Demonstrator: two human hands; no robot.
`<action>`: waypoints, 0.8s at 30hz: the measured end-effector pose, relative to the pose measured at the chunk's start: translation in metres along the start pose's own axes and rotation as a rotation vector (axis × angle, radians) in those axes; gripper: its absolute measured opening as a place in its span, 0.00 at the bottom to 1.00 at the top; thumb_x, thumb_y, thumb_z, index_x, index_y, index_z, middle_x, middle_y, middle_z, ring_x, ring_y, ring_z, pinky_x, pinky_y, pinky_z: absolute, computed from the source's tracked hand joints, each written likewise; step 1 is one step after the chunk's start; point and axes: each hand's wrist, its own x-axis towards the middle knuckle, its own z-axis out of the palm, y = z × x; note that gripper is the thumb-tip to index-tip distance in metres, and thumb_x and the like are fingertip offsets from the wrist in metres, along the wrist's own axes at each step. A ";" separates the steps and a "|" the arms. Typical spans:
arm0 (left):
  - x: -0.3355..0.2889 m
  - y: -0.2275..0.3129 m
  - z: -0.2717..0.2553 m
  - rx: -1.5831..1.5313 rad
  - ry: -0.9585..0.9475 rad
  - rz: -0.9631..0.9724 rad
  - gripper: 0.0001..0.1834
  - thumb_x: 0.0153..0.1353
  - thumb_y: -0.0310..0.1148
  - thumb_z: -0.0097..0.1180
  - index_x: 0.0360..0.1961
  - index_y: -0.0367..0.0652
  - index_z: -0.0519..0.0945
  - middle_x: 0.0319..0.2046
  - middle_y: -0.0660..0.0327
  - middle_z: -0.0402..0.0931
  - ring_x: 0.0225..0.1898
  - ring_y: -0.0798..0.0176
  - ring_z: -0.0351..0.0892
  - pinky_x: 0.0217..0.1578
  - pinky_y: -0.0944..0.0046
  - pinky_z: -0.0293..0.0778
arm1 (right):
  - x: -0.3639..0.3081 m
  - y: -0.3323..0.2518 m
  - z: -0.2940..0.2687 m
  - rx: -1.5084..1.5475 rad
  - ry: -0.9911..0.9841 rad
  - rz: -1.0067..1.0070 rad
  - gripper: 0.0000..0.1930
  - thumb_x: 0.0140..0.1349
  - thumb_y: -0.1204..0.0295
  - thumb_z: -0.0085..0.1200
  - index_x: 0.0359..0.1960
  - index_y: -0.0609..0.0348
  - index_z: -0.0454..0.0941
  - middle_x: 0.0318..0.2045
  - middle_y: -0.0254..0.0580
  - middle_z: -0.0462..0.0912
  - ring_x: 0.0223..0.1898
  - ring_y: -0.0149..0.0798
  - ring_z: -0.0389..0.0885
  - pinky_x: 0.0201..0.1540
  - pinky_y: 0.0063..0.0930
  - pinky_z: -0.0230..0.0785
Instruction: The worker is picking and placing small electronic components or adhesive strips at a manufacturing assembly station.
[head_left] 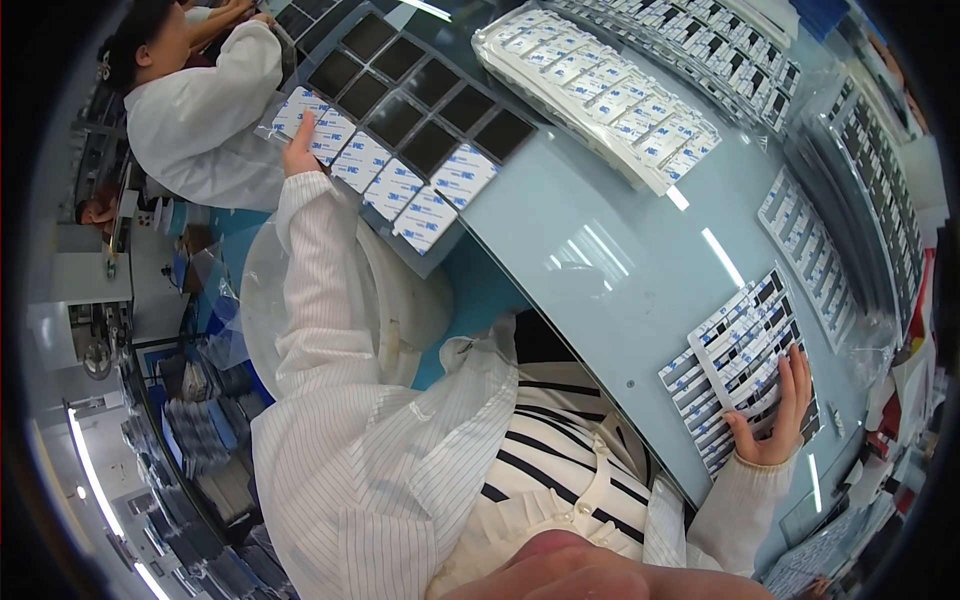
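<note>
My left hand (302, 155) is at the left edge of a grey tray (440, 185), thumb over a white square pad (297, 112) printed in blue; its other fingers are hidden. Similar white-backed pads (365, 163) line the tray's near side, and black square panels (437, 82) fill the pockets beyond. At the right, my right hand (775, 415) grips a slightly bowed sheet of white strips (735, 350) between thumb and fingers. Under it lies another sheet of striped strips (685, 400) on the glass-topped table.
Clear plastic trays of white pieces (600, 95) stand at the table's far side. Stacked trays of black and white parts (870, 190) line the right. A white bin (262, 290) stands below my left arm. A co-worker in a white coat (205, 120) sits at the far left.
</note>
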 end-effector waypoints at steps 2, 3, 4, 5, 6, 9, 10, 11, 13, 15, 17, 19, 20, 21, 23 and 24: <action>0.016 0.003 -0.018 0.034 0.018 0.122 0.22 0.57 0.32 0.65 0.49 0.30 0.75 0.41 0.56 0.80 0.37 0.60 0.82 0.37 0.63 0.78 | -0.019 0.014 0.010 0.022 0.047 -0.016 0.44 0.48 0.48 0.65 0.60 0.69 0.65 0.63 0.58 0.65 0.67 0.57 0.59 0.68 0.46 0.48; 0.025 0.004 -0.027 0.029 0.016 0.114 0.21 0.57 0.32 0.65 0.49 0.31 0.76 0.41 0.55 0.80 0.37 0.61 0.82 0.39 0.64 0.77 | -0.026 0.020 0.014 0.027 0.060 -0.030 0.44 0.48 0.48 0.65 0.60 0.69 0.65 0.63 0.58 0.65 0.67 0.57 0.59 0.68 0.46 0.48; 0.033 0.004 -0.032 0.023 0.012 0.123 0.21 0.57 0.32 0.65 0.49 0.31 0.76 0.41 0.55 0.80 0.37 0.61 0.82 0.39 0.64 0.77 | -0.032 0.025 0.016 0.025 0.067 -0.039 0.45 0.48 0.47 0.65 0.60 0.69 0.65 0.63 0.58 0.65 0.67 0.57 0.59 0.68 0.47 0.48; 0.044 0.010 -0.032 0.041 0.034 0.087 0.21 0.56 0.32 0.65 0.48 0.31 0.77 0.41 0.56 0.81 0.38 0.61 0.82 0.39 0.64 0.77 | -0.032 0.028 0.018 0.026 0.084 -0.044 0.45 0.48 0.47 0.65 0.60 0.69 0.65 0.63 0.58 0.65 0.67 0.57 0.59 0.68 0.47 0.48; 0.054 0.011 -0.031 0.060 0.057 0.046 0.21 0.56 0.32 0.65 0.48 0.31 0.77 0.41 0.56 0.81 0.38 0.61 0.82 0.40 0.64 0.77 | -0.031 0.030 0.019 0.028 0.091 -0.047 0.45 0.48 0.47 0.64 0.60 0.69 0.65 0.63 0.59 0.65 0.67 0.57 0.58 0.68 0.47 0.48; 0.066 -0.003 -0.030 0.042 0.055 0.077 0.20 0.55 0.31 0.65 0.47 0.31 0.78 0.41 0.56 0.82 0.36 0.61 0.82 0.38 0.64 0.77 | -0.034 0.035 0.021 0.024 0.095 -0.047 0.45 0.48 0.46 0.64 0.60 0.69 0.65 0.63 0.59 0.65 0.67 0.57 0.58 0.68 0.47 0.47; 0.071 -0.009 -0.031 0.010 0.042 0.068 0.20 0.54 0.31 0.66 0.46 0.31 0.79 0.40 0.56 0.82 0.35 0.61 0.83 0.38 0.64 0.77 | -0.034 0.036 0.021 0.021 0.095 -0.048 0.45 0.49 0.46 0.63 0.60 0.70 0.65 0.63 0.59 0.65 0.67 0.57 0.58 0.68 0.47 0.48; 0.079 -0.010 -0.036 0.010 0.042 0.072 0.20 0.54 0.31 0.66 0.46 0.31 0.79 0.40 0.56 0.82 0.35 0.61 0.83 0.38 0.64 0.77 | -0.034 0.038 0.020 0.023 0.098 -0.051 0.45 0.49 0.46 0.63 0.60 0.70 0.65 0.63 0.59 0.65 0.67 0.57 0.58 0.68 0.47 0.48; 0.095 -0.013 -0.045 0.129 0.152 0.032 0.20 0.51 0.31 0.69 0.42 0.29 0.81 0.37 0.55 0.83 0.32 0.61 0.82 0.35 0.64 0.77 | -0.033 0.040 0.019 0.015 0.089 -0.057 0.44 0.50 0.47 0.61 0.60 0.72 0.65 0.63 0.60 0.64 0.67 0.57 0.58 0.68 0.46 0.47; 0.103 -0.018 -0.046 0.116 0.161 0.056 0.19 0.49 0.30 0.70 0.40 0.28 0.81 0.36 0.54 0.83 0.31 0.61 0.82 0.34 0.64 0.76 | -0.033 0.042 0.018 0.016 0.089 -0.063 0.44 0.50 0.47 0.61 0.60 0.71 0.65 0.63 0.60 0.64 0.67 0.57 0.58 0.68 0.46 0.47; 0.106 -0.015 -0.040 0.088 0.175 0.056 0.19 0.45 0.27 0.71 0.37 0.26 0.81 0.35 0.52 0.83 0.30 0.61 0.82 0.33 0.64 0.77 | -0.035 0.041 0.018 0.016 0.092 -0.068 0.44 0.50 0.47 0.61 0.60 0.71 0.65 0.63 0.60 0.64 0.67 0.57 0.58 0.68 0.46 0.47; 0.100 -0.019 -0.033 0.047 0.192 0.051 0.19 0.44 0.26 0.72 0.36 0.26 0.81 0.35 0.52 0.83 0.30 0.60 0.82 0.33 0.64 0.77 | -0.040 0.044 0.019 0.014 0.100 -0.068 0.44 0.50 0.48 0.62 0.60 0.71 0.65 0.63 0.59 0.64 0.67 0.57 0.58 0.68 0.46 0.47; 0.094 -0.021 -0.030 0.008 0.207 0.039 0.18 0.43 0.25 0.72 0.36 0.26 0.81 0.35 0.52 0.83 0.30 0.60 0.82 0.34 0.64 0.77 | -0.043 0.046 0.020 0.011 0.102 -0.071 0.44 0.50 0.48 0.62 0.60 0.71 0.65 0.63 0.59 0.64 0.67 0.57 0.58 0.68 0.46 0.47; 0.088 -0.021 -0.028 0.010 0.220 0.044 0.19 0.43 0.24 0.72 0.36 0.25 0.81 0.35 0.51 0.82 0.31 0.59 0.82 0.35 0.63 0.77 | -0.045 0.049 0.021 0.014 0.106 -0.084 0.44 0.49 0.48 0.62 0.60 0.71 0.65 0.63 0.59 0.64 0.67 0.57 0.58 0.68 0.46 0.47; 0.052 -0.015 0.018 0.118 0.300 0.034 0.20 0.43 0.24 0.72 0.37 0.25 0.81 0.36 0.51 0.82 0.31 0.59 0.82 0.36 0.63 0.77 | -0.049 0.048 0.024 0.001 0.110 -0.070 0.43 0.49 0.48 0.62 0.60 0.71 0.65 0.63 0.59 0.64 0.67 0.57 0.58 0.68 0.46 0.47; 0.037 -0.010 0.035 0.233 0.394 0.040 0.20 0.43 0.25 0.72 0.37 0.25 0.81 0.36 0.51 0.82 0.32 0.59 0.82 0.36 0.62 0.77 | -0.051 0.049 0.024 -0.001 0.109 -0.063 0.44 0.49 0.49 0.62 0.60 0.71 0.65 0.63 0.59 0.64 0.67 0.57 0.58 0.68 0.46 0.47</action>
